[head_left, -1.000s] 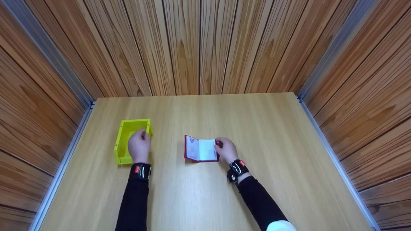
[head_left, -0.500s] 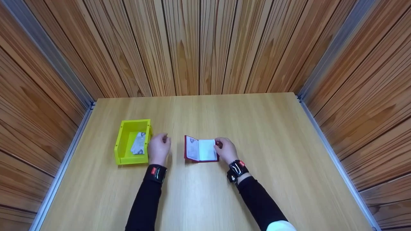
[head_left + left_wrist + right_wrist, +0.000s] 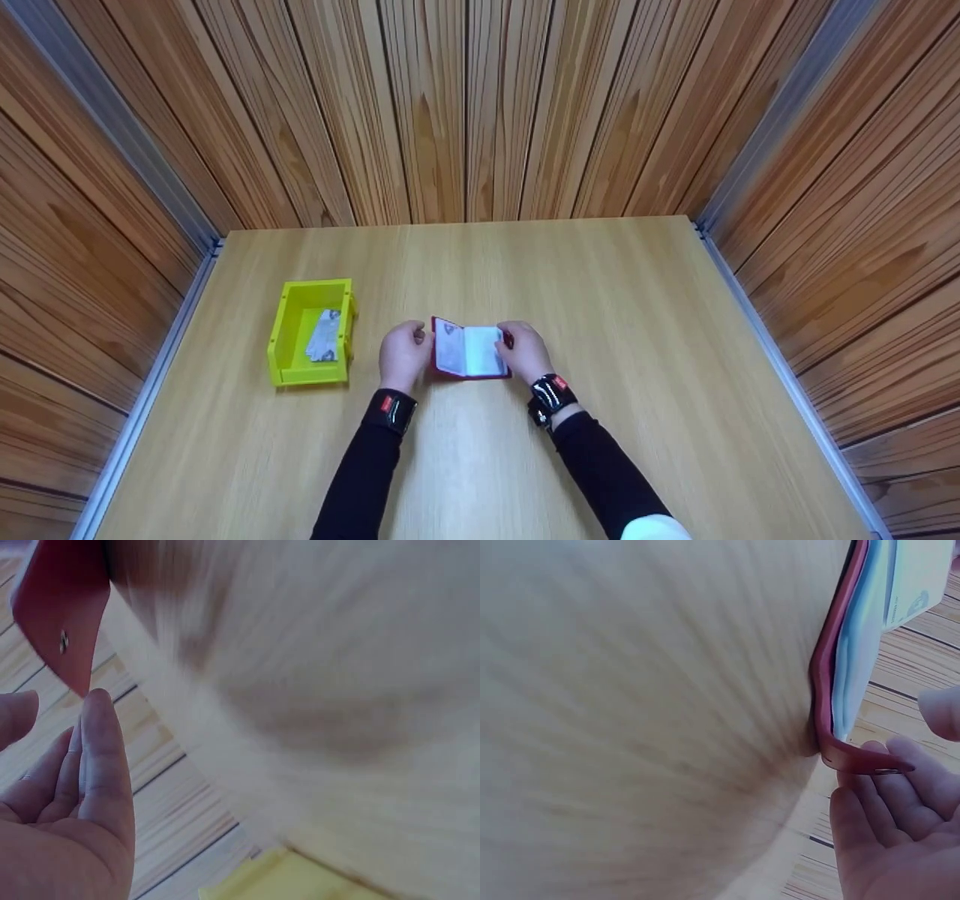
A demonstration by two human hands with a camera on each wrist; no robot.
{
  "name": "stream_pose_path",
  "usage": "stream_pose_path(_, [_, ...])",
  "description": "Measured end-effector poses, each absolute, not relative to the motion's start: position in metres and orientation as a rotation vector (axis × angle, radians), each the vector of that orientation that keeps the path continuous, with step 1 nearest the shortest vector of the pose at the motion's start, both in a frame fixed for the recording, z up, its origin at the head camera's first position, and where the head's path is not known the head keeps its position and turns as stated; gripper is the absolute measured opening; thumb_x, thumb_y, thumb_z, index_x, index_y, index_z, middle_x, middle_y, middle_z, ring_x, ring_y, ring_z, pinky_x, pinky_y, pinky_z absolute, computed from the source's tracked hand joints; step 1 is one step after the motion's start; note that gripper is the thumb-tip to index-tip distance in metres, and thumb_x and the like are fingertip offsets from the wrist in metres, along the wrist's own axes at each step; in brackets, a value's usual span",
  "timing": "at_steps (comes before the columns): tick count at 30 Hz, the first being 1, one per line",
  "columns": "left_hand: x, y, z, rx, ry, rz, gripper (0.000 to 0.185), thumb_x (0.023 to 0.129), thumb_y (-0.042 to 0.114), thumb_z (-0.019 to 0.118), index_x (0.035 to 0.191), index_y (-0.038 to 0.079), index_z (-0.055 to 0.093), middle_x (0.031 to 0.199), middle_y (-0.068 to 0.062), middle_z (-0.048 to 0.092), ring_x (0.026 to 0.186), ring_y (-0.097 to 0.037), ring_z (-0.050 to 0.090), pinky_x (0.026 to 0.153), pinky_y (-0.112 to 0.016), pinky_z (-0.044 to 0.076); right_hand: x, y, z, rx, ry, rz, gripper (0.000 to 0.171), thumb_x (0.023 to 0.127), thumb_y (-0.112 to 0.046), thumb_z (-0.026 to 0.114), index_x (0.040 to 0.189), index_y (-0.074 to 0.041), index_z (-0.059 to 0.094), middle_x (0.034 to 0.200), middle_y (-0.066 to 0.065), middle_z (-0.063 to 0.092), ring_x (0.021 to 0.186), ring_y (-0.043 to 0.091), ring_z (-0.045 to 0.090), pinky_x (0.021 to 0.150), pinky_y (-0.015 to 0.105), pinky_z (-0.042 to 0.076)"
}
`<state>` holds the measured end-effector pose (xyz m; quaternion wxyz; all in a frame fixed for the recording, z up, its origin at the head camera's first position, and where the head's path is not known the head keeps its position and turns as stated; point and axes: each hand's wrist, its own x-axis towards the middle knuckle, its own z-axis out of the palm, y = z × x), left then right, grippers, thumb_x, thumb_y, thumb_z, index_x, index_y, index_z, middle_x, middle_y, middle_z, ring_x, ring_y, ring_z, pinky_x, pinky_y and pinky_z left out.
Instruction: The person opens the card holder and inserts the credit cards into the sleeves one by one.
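Note:
A small red card holder [image 3: 472, 373] stands spread on the table, its pale pages showing in the head view. My left hand [image 3: 403, 356] is at its left cover; in the left wrist view the fingertips [image 3: 99, 709] reach the corner of the red cover [image 3: 66, 615], which bears a metal snap, and the thumb is apart. At the right edge is my right hand [image 3: 525, 351]. Its fingers [image 3: 892, 799] lie against the holder's red snap flap [image 3: 859, 759], with the thumb [image 3: 939, 712] held off from them.
A yellow-green bin [image 3: 276, 352] stands to the left on the wooden table [image 3: 600, 300], with printed white cards [image 3: 324, 335] lying inside. Wood-panelled walls [image 3: 480, 112] enclose the back and both sides, with metal rails [image 3: 787, 412] along the table's sides.
My left hand has moved right, from over the bin to the card holder's left cover, uncovering the cards in the bin. My right hand has shifted slightly left at the holder's right edge.

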<state>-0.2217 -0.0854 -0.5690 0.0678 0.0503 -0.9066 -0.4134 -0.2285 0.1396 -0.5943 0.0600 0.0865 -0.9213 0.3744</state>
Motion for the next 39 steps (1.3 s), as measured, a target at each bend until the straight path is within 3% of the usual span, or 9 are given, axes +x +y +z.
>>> stream_pose_path(18, [-0.221,-0.072,-0.585,0.227,-2.724,-1.318,0.029,0.083,0.002,0.074,0.110,-0.005,0.069,0.084,-0.009,0.066,0.082,-0.026,0.062,0.077,-0.040,0.050,-0.227,0.136,-0.597,0.443,-2.875,0.955,0.039,0.086,-0.005,0.070,0.122,0.008,0.063,0.120,0.022,0.063,0.115,0.038,0.058,0.101,0.046,0.042])
stream_pose_path(39, [-0.223,-0.076,-0.591,0.234,-2.748,-1.282,0.027,0.084,0.004,0.073,0.109,-0.004,0.069,0.084,-0.008,0.065,0.083,-0.026,0.062,0.078,-0.040,0.050,-0.225,0.132,-0.595,0.513,-2.913,0.767,0.035,0.088,-0.007,0.070,0.120,0.003,0.067,0.121,0.021,0.065,0.118,0.038,0.057,0.103,0.046,0.042])
